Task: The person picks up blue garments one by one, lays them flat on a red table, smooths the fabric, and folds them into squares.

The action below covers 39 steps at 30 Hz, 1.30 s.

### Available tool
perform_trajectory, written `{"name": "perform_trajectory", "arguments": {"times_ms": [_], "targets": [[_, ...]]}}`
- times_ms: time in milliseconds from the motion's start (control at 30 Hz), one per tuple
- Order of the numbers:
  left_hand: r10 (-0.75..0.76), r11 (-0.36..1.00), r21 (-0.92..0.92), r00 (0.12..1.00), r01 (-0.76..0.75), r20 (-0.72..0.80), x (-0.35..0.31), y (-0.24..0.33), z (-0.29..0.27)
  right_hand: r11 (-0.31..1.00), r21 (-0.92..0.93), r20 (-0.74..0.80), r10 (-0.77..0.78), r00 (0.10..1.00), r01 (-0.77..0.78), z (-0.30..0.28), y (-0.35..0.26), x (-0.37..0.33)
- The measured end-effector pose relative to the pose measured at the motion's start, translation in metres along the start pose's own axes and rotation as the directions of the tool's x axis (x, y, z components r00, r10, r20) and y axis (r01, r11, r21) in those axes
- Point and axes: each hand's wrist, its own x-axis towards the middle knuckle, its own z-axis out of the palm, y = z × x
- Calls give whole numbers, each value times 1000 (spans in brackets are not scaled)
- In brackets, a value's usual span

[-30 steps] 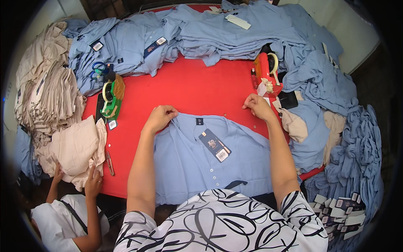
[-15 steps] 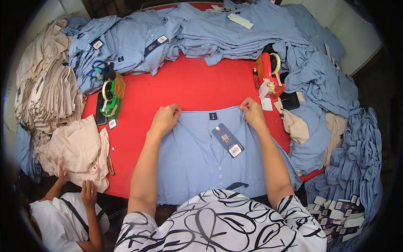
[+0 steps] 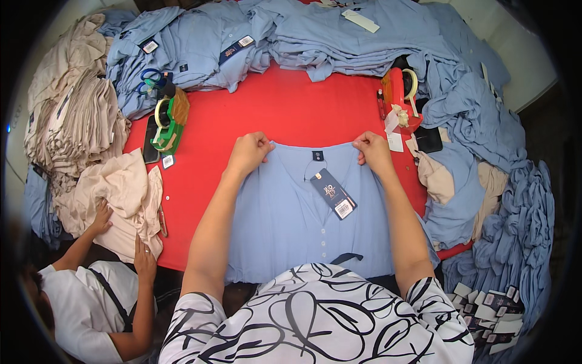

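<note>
A second ago my right hand (image 3: pixel 373 153) hung free of the cloth; now it is pinched onto one upper corner of the light blue, thin-cloth, button-front blouse (image 3: pixel 285 209), while my left hand (image 3: pixel 250 151) keeps its grip on the opposite one. So my hands are well apart, both clamped on the blouse, and its neck edge runs nearly straight between them. I judge that this gives me even control of both sides. The blouse lies front up before me, between my forearms, over the near part of the red-covered worktop (image 3: pixel 279 112); its lower end is hidden by my body. The dark blue rectangular card tag (image 3: pixel 333 193) hangs from the neck, slanting beside the row of small white buttons (image 3: pixel 323 238). The green plastic tape dispenser (image 3: pixel 168 139) stands beyond my left hand, the red plastic tape dispenser (image 3: pixel 396 89) beyond my right, neither touched.
</note>
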Motion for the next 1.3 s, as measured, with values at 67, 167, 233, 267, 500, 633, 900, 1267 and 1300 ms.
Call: {"name": "perform_trajectory", "arguments": {"times_ms": [67, 167, 233, 267, 500, 633, 900, 1267, 1300], "targets": [[74, 987, 148, 989, -54, -132, 2, 0, 17, 963, -200, -165, -213, 963, 179, 11, 17, 1], [279, 942, 271, 915, -201, -290, -8, -23, 30, 854, -415, -206, -424, 882, 313, 30, 5, -20], [385, 905, 310, 873, -293, -299, -24, -26, 36, 861, -416, -185, -395, 900, 292, 41, -23, -54], [414, 889, 324, 873, -325, -259, -40, -17, 44, 839, -469, -61, -342, 938, 275, 42, -33, -75], [438, 886, 189, 898, -423, -39, -109, -1, 86, 954, -274, 399, -1, 917, 120, 31, -50, -83], [520, 838, 239, 850, -490, -80, -111, -1, 89, 736, 672, 128, -4, 992, -84, 19, -61, -56], [519, 814, 300, 854, -498, 10, -101, 5, 93, 782, -342, 182, -488, 853, 521, 48, -20, -131], [536, 840, 248, 812, -483, -231, -127, -5, 134, 910, -162, 129, -365, 922, 382, 61, -14, -119], [553, 828, 246, 807, -504, -206, -138, -11, 140, 914, -156, 138, -355, 925, 374, 61, -15, -119]]}}
